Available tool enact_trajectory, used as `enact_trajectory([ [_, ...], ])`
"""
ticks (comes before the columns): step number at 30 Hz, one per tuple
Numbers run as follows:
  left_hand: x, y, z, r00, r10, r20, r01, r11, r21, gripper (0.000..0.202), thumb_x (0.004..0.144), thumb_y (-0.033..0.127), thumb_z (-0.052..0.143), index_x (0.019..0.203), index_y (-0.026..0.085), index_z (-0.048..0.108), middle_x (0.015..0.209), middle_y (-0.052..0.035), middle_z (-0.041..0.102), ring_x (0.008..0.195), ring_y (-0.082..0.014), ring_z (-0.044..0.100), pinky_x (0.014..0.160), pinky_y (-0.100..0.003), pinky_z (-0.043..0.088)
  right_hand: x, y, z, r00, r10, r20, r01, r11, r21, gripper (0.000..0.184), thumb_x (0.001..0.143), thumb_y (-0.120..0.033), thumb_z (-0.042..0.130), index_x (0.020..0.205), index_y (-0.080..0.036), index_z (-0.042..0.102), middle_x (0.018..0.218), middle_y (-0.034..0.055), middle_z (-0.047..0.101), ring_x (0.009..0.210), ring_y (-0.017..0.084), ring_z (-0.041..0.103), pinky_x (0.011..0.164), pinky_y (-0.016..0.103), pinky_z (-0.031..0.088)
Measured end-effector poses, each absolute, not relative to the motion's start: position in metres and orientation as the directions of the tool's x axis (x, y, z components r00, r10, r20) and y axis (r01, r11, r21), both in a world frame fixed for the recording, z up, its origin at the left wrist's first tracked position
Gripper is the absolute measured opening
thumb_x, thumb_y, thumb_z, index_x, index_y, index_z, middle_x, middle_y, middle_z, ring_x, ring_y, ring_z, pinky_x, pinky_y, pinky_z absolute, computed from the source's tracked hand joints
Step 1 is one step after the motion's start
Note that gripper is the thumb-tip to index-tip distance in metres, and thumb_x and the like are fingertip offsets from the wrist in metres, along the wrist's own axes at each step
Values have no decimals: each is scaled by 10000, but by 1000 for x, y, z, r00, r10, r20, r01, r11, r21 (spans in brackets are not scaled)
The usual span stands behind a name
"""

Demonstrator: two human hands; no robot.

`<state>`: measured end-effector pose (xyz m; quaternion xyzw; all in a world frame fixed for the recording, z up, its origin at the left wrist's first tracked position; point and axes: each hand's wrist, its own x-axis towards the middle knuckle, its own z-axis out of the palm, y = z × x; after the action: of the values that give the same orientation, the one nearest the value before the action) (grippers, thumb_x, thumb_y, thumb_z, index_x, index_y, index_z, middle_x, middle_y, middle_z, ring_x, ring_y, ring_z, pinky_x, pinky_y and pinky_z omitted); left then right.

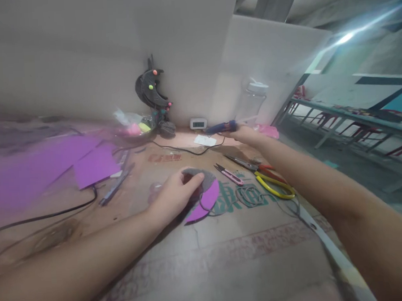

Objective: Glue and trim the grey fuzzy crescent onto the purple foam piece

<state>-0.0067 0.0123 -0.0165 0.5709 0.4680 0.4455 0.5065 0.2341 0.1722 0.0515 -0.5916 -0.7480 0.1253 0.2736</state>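
Observation:
My left hand (174,190) is closed on a crescent-shaped piece (210,197), purple on its lower part and grey along the top, held just above the cardboard sheet. A thin grey cord (250,196) trails from this piece and lies in loops to its right. Farther back, my right hand (242,133) is wrapped round a dark blue glue gun (222,128), which points left; a pale stick shows behind it. Pink thread snips (229,174) and yellow-handled scissors (275,186) lie between my two arms.
Purple sheets (95,164) and a grey-blue strip (117,184) lie left. Behind stand a dark crescent ornament (150,88), a bag-lined bowl (134,129), a small digital clock (198,123) and a clear bottle (252,100). A black cable (187,150) crosses the cardboard (227,270).

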Motion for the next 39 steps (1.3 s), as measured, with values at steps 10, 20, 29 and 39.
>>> enact_trajectory([
  [10, -7, 10, -15, 193, 981, 13, 57, -25, 998, 205, 836, 402, 605, 779, 206, 587, 634, 37, 578, 590, -130, 520, 532, -233, 386, 232, 211, 17, -116, 980, 165, 840, 185, -511, 313, 797, -376, 697, 947, -102, 696, 897, 126, 741, 840, 231, 643, 785, 319, 499],
  [20, -5, 14, -18, 182, 981, 60, -18, -58, 998, 193, 820, 372, 619, 793, 184, 579, 641, 40, 577, 594, -120, 534, 576, -230, 410, 232, 105, 32, -90, 897, 432, 794, 327, -513, 299, 904, -362, 526, 1096, -153, 618, 1152, 116, 658, 1036, 227, 600, 900, 356, 460],
  [29, -5, 10, -10, 98, 993, 72, -89, -64, 994, 239, 816, 387, 627, 738, 171, 564, 610, 50, 533, 539, -95, 474, 522, -208, 366, 189, -17, 2, -477, 864, -163, 262, -37, -964, 343, 842, -463, 613, 872, -253, 343, 602, -98, 523, 371, 70, 443, 352, 183, 348],
  [39, -6, 10, -10, 89, 996, 9, -58, -4, 998, 255, 828, 391, 626, 729, 170, 547, 601, 46, 541, 520, -79, 488, 509, -196, 379, 208, -5, 2, -569, 752, 332, 595, 655, -465, 174, 883, -280, 614, 1040, -204, 614, 731, -12, 571, 657, 121, 523, 625, 256, 413],
])
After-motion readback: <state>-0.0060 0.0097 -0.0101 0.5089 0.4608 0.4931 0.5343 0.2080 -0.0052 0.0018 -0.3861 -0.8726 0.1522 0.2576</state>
